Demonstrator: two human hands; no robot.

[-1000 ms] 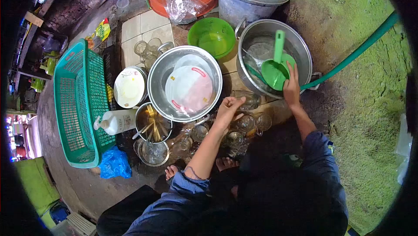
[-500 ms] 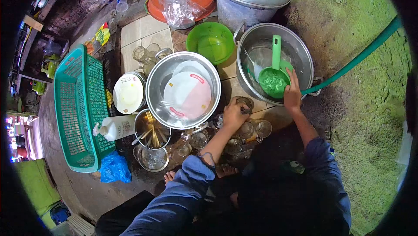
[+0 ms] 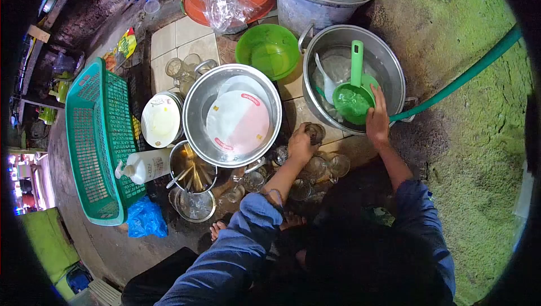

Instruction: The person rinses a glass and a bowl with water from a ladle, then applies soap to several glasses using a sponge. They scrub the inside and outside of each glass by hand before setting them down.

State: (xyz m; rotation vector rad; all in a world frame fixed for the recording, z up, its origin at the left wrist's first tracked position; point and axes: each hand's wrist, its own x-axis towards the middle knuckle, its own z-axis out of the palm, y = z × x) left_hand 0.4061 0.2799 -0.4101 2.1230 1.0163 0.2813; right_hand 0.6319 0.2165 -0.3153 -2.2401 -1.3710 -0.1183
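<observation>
Rinse pot: a wide steel pot of water, directly beyond the right hand; its rim sits under the wrist.
Plate basin: a steel basin holding white plates, just to the far left of the left hand's hold.
Basket: a teal plastic crate, well apart to the left of both hands.
Green bowl: sits beyond the left hand, between basin and pot.
Dipper: a green plastic scoop with an upright handle, inside the pot and touching the right hand's fingertips.
Right hand: fingers curled over the near edge of the dipper's bowl, pinching it against the pot side.
Left hand: closed around the glass from above, fingers wrapped on its rim.
Glass: a clear tumbler in the left hand's hold, on the ground just short of the pot.
Other glasses: clear ones clustered just behind and beside the held glass, some touching.
Doing it well: likely best to lift the glass straight up, clear of its neighbours, and keep the dipper level so the water pours into it, not over the cluster.
</observation>
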